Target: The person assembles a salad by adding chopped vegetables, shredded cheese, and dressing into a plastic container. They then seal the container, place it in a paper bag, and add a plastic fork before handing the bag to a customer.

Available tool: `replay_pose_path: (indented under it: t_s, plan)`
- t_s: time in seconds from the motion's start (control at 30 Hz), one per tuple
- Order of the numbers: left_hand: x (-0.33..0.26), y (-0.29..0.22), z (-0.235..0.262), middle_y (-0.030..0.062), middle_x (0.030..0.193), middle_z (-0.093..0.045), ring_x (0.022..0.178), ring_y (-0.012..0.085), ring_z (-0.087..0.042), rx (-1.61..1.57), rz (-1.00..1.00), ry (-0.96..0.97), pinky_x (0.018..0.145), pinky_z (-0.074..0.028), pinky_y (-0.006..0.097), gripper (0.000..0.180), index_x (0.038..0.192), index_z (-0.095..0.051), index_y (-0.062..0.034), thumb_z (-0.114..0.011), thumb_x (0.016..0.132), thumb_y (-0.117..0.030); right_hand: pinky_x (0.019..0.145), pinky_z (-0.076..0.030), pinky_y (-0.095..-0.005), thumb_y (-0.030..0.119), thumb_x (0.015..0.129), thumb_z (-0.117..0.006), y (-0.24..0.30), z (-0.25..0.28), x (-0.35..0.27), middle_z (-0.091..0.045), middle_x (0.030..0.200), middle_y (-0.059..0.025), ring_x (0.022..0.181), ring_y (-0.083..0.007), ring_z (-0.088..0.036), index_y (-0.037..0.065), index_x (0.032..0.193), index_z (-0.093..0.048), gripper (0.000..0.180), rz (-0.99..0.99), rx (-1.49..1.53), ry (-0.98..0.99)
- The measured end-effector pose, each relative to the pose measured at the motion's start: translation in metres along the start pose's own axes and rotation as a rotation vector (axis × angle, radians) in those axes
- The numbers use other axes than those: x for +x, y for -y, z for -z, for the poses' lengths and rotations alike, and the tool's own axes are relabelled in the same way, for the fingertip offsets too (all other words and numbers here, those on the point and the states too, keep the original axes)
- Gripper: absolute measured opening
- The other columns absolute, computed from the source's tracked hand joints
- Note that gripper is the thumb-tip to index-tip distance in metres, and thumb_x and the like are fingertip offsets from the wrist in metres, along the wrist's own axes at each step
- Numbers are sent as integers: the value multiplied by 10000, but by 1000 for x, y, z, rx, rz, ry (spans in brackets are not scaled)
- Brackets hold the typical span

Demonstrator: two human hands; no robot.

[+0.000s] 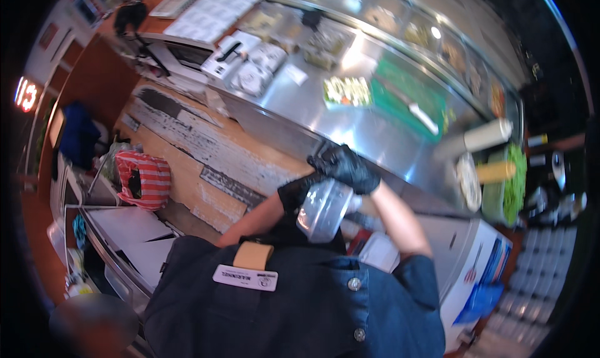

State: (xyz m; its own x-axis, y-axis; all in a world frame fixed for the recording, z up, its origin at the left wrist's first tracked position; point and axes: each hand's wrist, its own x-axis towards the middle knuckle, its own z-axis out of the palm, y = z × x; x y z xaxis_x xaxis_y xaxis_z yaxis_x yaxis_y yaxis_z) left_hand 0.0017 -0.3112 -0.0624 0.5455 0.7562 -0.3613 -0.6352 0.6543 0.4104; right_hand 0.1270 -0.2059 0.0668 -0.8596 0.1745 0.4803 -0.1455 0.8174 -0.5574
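Both hands wear black gloves and meet in front of my chest at the counter's near edge. A clear plastic container point(323, 211) hangs tilted between my wrists, its upper end against the gloves. My left hand point(303, 188) is closed at that end, partly hidden behind the container and my other hand. My right hand point(348, 169) is curled closed just above it, fingers pressed against the left one's; whatever lies in them is hidden. Beyond, on the steel counter point(281, 105), sits a tray of chopped salad with white cubes point(347, 91).
A green cutting board point(400, 98) carries a white-handled knife point(420, 114). Food bins point(381, 19) line the far side. At right stand a tub of lettuce point(514, 183) and pale bottles point(487, 134). A red-striped bag point(145, 180) sits left, beside worn wooden flooring point(187, 139).
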Motion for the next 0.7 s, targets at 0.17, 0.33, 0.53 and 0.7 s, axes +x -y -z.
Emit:
replay_pose_path:
  t_s: [0.17,0.33,0.53,0.7]
  plan:
    - [-15,-8,-12,141,1233,-580,1098,221,-585,-272,78,356,946,-490,362,398,1290,-493,3,-532,938,-179,526,-435,-386,103,784,-673,18,-6,-6,-569,622,-148,582,-301,-561,27,659,-619,156,-243,118,-10]
    - [-16,-8,-19,144,1218,-589,1076,235,-597,-181,107,308,928,-505,377,472,1262,-522,-16,-618,891,-292,505,-431,-388,49,734,-673,36,-20,-11,-524,609,-89,556,-276,-548,63,652,-573,131,-182,-187,-306]
    - [-17,-5,-27,166,1220,-583,1085,262,-594,-96,148,175,933,-506,393,536,1277,-513,-26,-635,874,-358,489,-421,-382,91,748,-700,42,-24,-23,-519,601,-84,546,-257,-545,90,659,-592,141,-160,-415,-477]
    - [-13,-9,-42,168,1205,-590,1055,271,-608,-152,197,264,909,-516,417,538,1291,-498,-37,-633,877,-353,497,-421,-390,115,772,-706,43,-21,-31,-531,609,-86,548,-259,-543,104,777,-674,34,-92,-585,-529]
